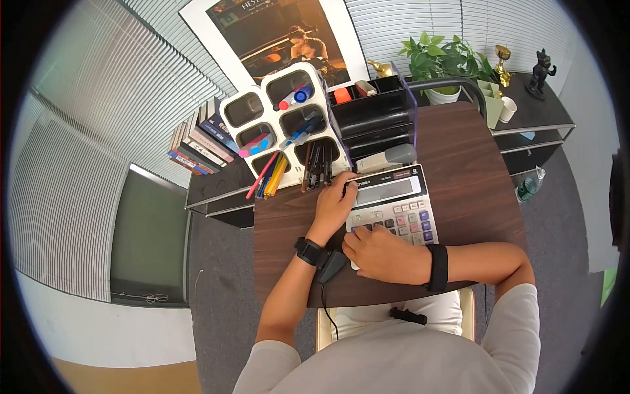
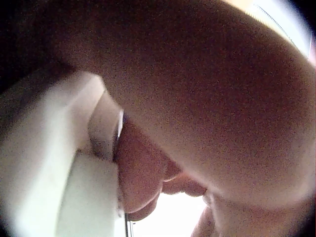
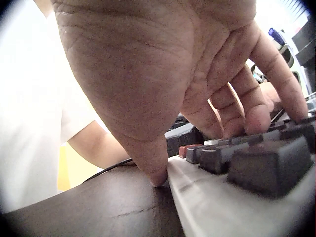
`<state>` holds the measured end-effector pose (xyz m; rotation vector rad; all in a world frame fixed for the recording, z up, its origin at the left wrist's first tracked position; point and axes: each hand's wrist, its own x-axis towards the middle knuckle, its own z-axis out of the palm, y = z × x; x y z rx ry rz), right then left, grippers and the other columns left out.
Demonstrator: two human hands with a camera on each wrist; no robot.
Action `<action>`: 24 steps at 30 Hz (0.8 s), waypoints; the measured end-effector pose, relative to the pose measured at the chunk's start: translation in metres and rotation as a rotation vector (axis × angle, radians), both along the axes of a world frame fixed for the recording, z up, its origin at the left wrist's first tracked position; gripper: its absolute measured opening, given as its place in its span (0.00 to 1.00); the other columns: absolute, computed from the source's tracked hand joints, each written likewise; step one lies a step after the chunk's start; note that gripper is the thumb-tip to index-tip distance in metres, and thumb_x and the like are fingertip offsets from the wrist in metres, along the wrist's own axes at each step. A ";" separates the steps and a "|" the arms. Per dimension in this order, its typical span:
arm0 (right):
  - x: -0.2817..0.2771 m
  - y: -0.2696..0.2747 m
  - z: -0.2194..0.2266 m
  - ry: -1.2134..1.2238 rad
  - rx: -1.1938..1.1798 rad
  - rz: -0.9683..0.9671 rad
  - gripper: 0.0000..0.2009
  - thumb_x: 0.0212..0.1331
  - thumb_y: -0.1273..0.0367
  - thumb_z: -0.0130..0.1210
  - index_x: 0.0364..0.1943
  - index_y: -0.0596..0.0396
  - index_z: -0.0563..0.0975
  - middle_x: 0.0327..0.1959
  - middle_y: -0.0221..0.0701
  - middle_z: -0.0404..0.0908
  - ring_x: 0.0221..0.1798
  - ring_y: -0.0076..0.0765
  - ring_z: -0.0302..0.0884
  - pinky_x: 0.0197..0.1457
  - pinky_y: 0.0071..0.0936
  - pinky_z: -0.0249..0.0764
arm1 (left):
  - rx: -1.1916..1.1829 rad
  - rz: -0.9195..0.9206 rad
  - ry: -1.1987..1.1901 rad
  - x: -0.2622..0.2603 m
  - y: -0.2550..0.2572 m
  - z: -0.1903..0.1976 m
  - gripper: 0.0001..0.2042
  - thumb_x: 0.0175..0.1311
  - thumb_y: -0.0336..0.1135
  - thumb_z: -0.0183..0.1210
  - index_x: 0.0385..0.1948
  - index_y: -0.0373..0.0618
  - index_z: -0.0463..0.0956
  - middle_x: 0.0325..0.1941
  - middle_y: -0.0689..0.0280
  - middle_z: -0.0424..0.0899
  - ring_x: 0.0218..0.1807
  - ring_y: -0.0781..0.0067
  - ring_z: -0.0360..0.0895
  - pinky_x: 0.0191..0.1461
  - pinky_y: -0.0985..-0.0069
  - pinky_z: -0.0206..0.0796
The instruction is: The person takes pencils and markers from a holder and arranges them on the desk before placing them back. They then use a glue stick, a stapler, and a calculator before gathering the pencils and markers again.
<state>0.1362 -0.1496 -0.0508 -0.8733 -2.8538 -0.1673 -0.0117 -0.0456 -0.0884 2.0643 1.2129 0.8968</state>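
Observation:
A white desk calculator point(image 1: 408, 209) with a large grey display lies on the dark wood table. My left hand point(image 1: 333, 205) grips its upper left corner, thumb over the edge beside the display. In the left wrist view the forward part of that hand point(image 2: 143, 163) is dim, and most of the calculator is hidden. Over the lower keys, my right hand point(image 1: 387, 256) has its fingers spread and bent down. Its fingertips point(image 3: 258, 118) touch the dark keys point(image 3: 269, 165) in the right wrist view, while the thumb rests on the tabletop beside the calculator's edge.
A white pen organizer point(image 1: 268, 104) holding pens and pencils stands behind the left hand. Beside it are a black desk rack point(image 1: 377, 118) and a grey-and-white stapler-like object point(image 1: 387, 157). A black device point(image 1: 332, 267) with a cable lies between the wrists. A potted plant point(image 1: 444, 94) stands farther back.

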 end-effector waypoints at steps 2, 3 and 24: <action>0.000 0.000 0.000 -0.002 0.001 -0.001 0.23 0.48 0.54 0.63 0.38 0.60 0.75 0.33 0.30 0.71 0.40 0.31 0.72 0.34 0.25 0.71 | -0.023 0.005 0.005 0.000 -0.001 0.001 0.11 0.65 0.36 0.49 0.46 0.45 0.73 0.32 0.53 0.80 0.34 0.50 0.79 0.40 0.63 0.67; 0.000 0.000 0.001 -0.004 0.002 -0.003 0.23 0.48 0.54 0.63 0.38 0.60 0.75 0.33 0.30 0.71 0.40 0.31 0.72 0.34 0.25 0.71 | -0.023 0.005 0.005 0.000 -0.001 0.001 0.11 0.65 0.36 0.49 0.46 0.45 0.73 0.32 0.53 0.80 0.34 0.50 0.79 0.40 0.63 0.67; 0.001 0.002 -0.004 0.042 0.074 0.036 0.18 0.50 0.55 0.61 0.33 0.58 0.77 0.29 0.30 0.71 0.36 0.32 0.73 0.27 0.29 0.74 | -0.001 0.007 0.014 0.000 0.001 -0.001 0.11 0.65 0.36 0.49 0.45 0.44 0.73 0.34 0.50 0.80 0.34 0.47 0.78 0.40 0.61 0.67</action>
